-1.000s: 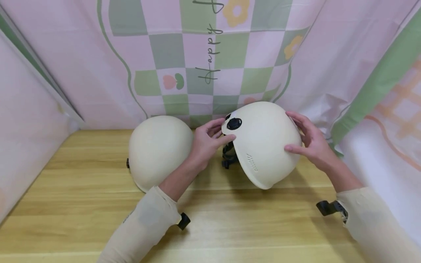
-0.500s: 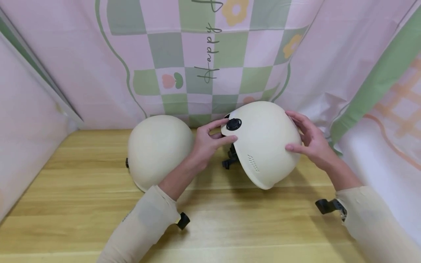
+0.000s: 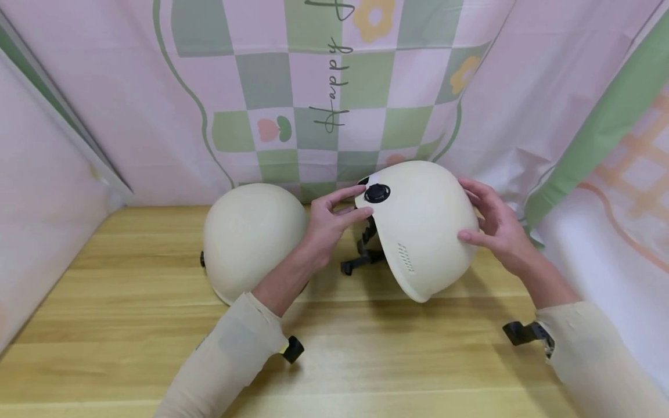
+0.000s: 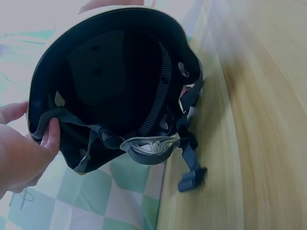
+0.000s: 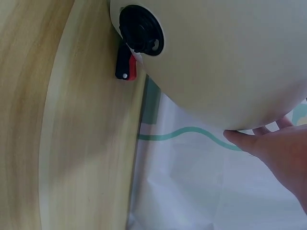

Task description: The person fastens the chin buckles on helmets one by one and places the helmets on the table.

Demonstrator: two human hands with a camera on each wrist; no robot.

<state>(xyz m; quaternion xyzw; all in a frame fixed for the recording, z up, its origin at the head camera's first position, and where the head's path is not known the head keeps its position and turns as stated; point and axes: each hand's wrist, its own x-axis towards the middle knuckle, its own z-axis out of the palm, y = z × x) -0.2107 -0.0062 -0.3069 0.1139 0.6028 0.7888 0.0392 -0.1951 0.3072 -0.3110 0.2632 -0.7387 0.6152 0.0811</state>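
A cream helmet (image 3: 423,226) is tilted on its side, its opening facing left. My left hand (image 3: 326,226) pinches its left rim near a black round fitting (image 3: 377,193). In the left wrist view, the fingers of the left hand (image 4: 24,153) reach over the edge onto a grey strap (image 4: 67,117) inside the dark lining (image 4: 105,72). My right hand (image 3: 496,226) holds the shell from the right, thumb in front and fingers behind. A chin strap with a black buckle (image 3: 355,265) hangs from the opening. In the right wrist view, a black-and-red clip (image 5: 125,64) shows below the shell.
A second cream helmet (image 3: 251,238) sits dome-up on the wooden table (image 3: 366,360), left of the left hand and partly behind that forearm. A checked, printed curtain (image 3: 319,81) rises at the back, with pale cloth (image 3: 42,162) along both sides.
The helmet in my hands has turned slightly and its left rim has shifted a little right. The chin strap buckle now hangs farther left. Both hands keep their hold.
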